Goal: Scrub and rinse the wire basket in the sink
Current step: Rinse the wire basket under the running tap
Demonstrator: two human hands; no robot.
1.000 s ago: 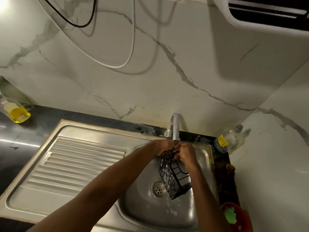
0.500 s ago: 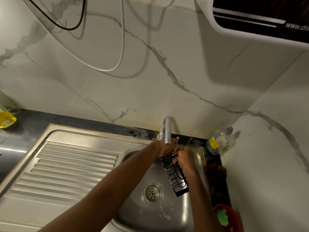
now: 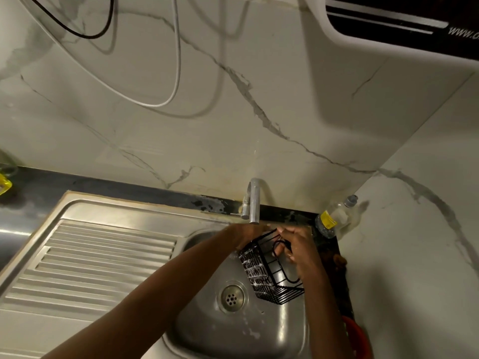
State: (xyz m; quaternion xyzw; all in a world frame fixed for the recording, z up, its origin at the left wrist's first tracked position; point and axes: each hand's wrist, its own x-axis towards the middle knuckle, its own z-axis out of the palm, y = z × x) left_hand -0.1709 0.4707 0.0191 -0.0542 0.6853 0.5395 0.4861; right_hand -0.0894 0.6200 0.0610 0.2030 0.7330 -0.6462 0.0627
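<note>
Wire basket [image 3: 269, 275] gripped by both hands, left hand [image 3: 247, 233] and right hand [image 3: 298, 247] curled around its top wires.

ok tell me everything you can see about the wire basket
The wire basket is a black box-shaped cage of thin metal-looking wire, with close bars on its left face and wider gaps on the side facing the camera. White suds cling to the left face. It hangs tilted above the sink bowl, just below the tap, clear of the drain. The left hand holds its upper end and the right hand curls round its top wires.
</note>
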